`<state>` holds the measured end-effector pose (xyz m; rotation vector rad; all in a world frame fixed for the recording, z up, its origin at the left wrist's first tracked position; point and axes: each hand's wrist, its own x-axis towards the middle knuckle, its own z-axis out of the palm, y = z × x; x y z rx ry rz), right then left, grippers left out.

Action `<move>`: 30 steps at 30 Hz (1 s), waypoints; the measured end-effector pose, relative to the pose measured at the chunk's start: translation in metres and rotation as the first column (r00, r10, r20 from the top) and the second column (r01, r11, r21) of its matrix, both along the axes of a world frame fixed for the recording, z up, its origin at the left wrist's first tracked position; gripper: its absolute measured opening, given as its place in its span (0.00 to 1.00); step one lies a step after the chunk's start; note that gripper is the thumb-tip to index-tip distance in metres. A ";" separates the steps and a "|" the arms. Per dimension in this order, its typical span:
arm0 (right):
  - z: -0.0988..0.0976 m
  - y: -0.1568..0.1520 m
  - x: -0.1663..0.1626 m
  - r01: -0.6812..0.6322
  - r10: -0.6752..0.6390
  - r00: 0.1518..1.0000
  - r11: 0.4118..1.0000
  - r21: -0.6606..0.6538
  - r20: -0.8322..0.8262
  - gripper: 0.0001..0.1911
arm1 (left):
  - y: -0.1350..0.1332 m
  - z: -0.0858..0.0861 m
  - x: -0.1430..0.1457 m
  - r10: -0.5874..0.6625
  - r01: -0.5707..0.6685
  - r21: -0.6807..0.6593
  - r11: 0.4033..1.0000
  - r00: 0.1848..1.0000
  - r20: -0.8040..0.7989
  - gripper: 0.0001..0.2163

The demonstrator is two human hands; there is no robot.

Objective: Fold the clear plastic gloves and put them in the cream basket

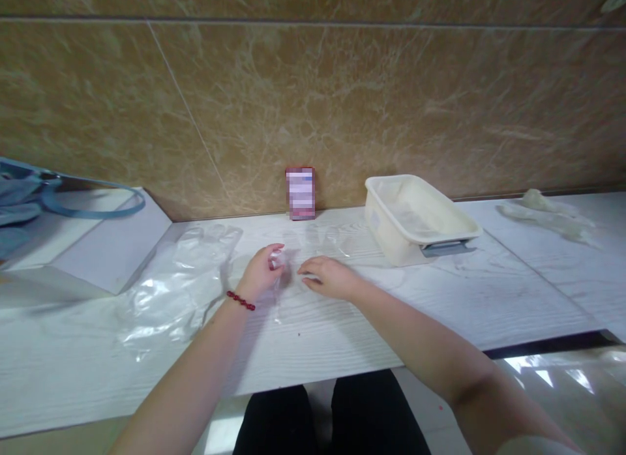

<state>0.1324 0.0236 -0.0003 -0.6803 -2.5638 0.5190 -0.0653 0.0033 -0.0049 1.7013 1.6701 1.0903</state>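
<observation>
My left hand (263,270), with a dark red bead bracelet (240,301) at the wrist, has its fingers curled around a thin piece of clear plastic (278,256). Part of that piece trails down over the table; whether it is a bag or a glove I cannot tell. Just across from it, my right hand (327,276) hovers low with thumb and fingers apart, nothing visible between them. Beyond the right hand lies more clear plastic (328,238), flat on the table. To the left of my left hand spreads a crumpled heap of clear plastic (178,282).
A cream plastic box (391,223) with a grey clip stands to the right. Against the wall leans a blurred phone-like object (301,194). At left is a white box (105,240) with a blue strap (92,214). Crumpled plastic (550,215) lies far right on the white table (313,351).
</observation>
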 end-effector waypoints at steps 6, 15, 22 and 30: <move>-0.008 0.006 -0.005 0.160 -0.160 0.981 0.987 -0.007 -0.113 0.15 | -0.008 -0.002 0.009 -0.192 0.192 0.005 0.981 0.978 0.084 0.37; -0.012 0.010 -0.003 0.166 -0.166 0.985 0.986 0.009 -0.042 0.20 | -0.003 -0.008 0.007 -0.276 0.309 -0.042 0.950 0.898 0.342 0.30; -0.010 0.007 -0.004 0.168 -0.167 0.986 0.984 0.062 -0.022 0.21 | 0.003 -0.011 -0.001 -0.281 0.294 0.020 0.956 0.890 0.359 0.21; 0.000 0.027 0.014 0.556 -0.560 0.823 0.828 0.068 0.089 0.16 | 0.001 0.000 -0.005 -0.312 0.353 0.049 0.934 0.877 -0.366 0.14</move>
